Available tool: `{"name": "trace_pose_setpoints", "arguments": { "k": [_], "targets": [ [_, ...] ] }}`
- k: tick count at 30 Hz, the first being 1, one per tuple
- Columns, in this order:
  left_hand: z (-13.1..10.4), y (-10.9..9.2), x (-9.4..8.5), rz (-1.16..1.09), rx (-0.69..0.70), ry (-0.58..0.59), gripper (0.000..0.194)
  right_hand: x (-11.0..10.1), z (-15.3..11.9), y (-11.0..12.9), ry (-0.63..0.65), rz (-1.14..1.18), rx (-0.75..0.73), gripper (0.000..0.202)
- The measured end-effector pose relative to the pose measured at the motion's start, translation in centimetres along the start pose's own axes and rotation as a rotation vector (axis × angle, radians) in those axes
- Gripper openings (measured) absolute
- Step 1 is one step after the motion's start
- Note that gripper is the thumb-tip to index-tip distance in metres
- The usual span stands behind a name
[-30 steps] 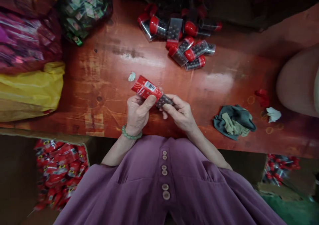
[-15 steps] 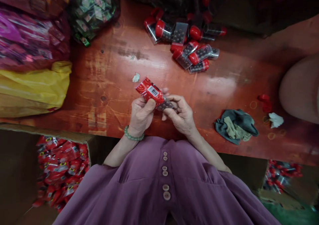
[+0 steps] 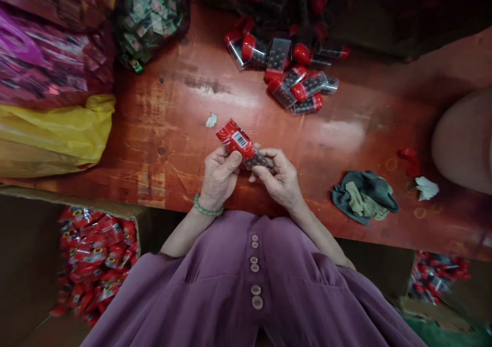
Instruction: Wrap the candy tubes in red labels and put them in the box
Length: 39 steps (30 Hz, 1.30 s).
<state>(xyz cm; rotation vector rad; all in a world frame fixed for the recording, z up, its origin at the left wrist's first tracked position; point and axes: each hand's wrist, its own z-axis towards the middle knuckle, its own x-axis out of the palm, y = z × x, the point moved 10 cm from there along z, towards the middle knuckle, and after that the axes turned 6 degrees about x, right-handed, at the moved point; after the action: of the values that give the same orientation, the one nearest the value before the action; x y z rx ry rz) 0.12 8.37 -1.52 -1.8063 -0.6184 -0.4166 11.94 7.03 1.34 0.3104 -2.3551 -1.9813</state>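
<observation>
Between my hands, over the red wooden table [image 3: 184, 147], is a small red packet [image 3: 240, 140] with a white barcode label. Its right part is clear and shows dark round beads. My left hand [image 3: 222, 175], with a green bead bracelet [image 3: 208, 207] at the wrist, pinches the packet's lower left edge with the thumb on top. My right hand [image 3: 277, 177] grips the clear beaded end between thumb and fingers. Farther back on the table lies a pile of clear tubes [image 3: 279, 55] with red caps and dark beads inside.
Bags of wrapped items and a yellow bag [image 3: 57, 134] sit at the left. A dark cloth [image 3: 365, 196], white tissue [image 3: 426, 188] and round pale object [image 3: 465, 142] are at the right. Below the table are boxes of red packets [image 3: 98, 260] and red-capped tubes [image 3: 438, 275].
The packet has shifted slightly right and tilted a little more steeply. Both hands still hold it, with the right fingers slightly more closed around the beaded end.
</observation>
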Motion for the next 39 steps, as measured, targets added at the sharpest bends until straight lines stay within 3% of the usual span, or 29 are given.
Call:
{"name": "trace_pose_setpoints", "arguments": {
  "k": [12,15,21,25,29,36,39],
  "targets": [
    [0.7,0.5,-0.4,0.018,-0.026,-0.077,0.045,0.3,-0.1,1.2,-0.103,-0.298,-0.149,0.027],
    [0.7,0.5,-0.8,0.01,-0.02,-0.081,0.048,0.1,0.2,0.6,-0.094,-0.253,-0.121,0.03],
    [0.3,1.1,-0.7,0.028,-0.044,-0.044,0.035,0.4,0.5,-1.0,-0.018,-0.029,-0.021,0.04],
    [-0.1,1.9,0.0,0.006,-0.104,-0.006,0.034,0.4,1.0,-0.5,0.04,0.066,-0.018,0.041],
    [-0.4,1.8,-0.4,0.027,-0.1,-0.011,0.034,0.8,1.2,-0.6,0.122,0.118,0.006,0.037],
    [-1.9,1.5,0.2,0.019,-0.057,-0.002,0.034,-0.4,0.4,-0.3,-0.116,0.094,-0.13,0.034],
    [-2.8,-0.4,-0.8,0.094,-0.01,-0.038,0.034,1.0,0.2,0.9,0.045,0.046,-0.173,0.037]
  ]
}}
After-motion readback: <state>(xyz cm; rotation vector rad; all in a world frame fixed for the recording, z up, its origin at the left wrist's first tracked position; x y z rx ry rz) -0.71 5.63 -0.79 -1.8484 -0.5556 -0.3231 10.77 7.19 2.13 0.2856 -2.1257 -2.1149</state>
